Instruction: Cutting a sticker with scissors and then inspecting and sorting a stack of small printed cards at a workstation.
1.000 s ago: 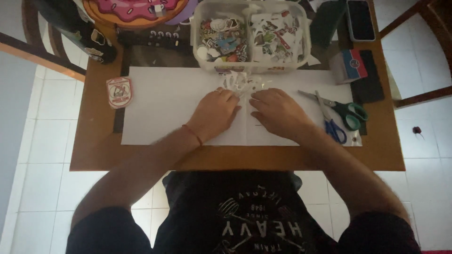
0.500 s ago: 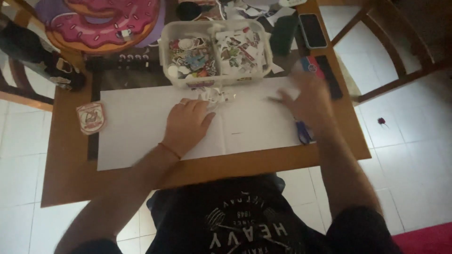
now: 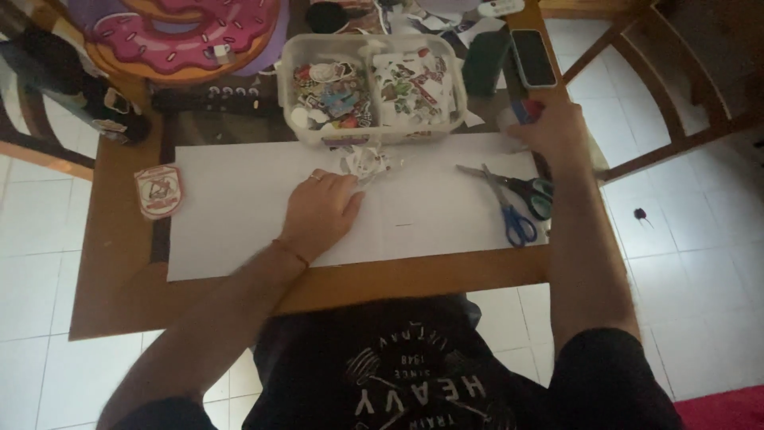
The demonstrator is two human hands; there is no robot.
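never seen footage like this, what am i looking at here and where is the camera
There is no machine: a person works with bare hands, and the one camera sits on their head, looking down at a wooden table. The left hand rests flat on a large white sheet of paper, beside a small pile of paper cut-outs. The right hand reaches to the table's far right edge and closes on a small red and blue object, too hidden to identify. Scissors with blue and green handles lie on the sheet. Behind it stands a clear plastic box of stickers, with a phone and a doughnut-shaped board nearby.
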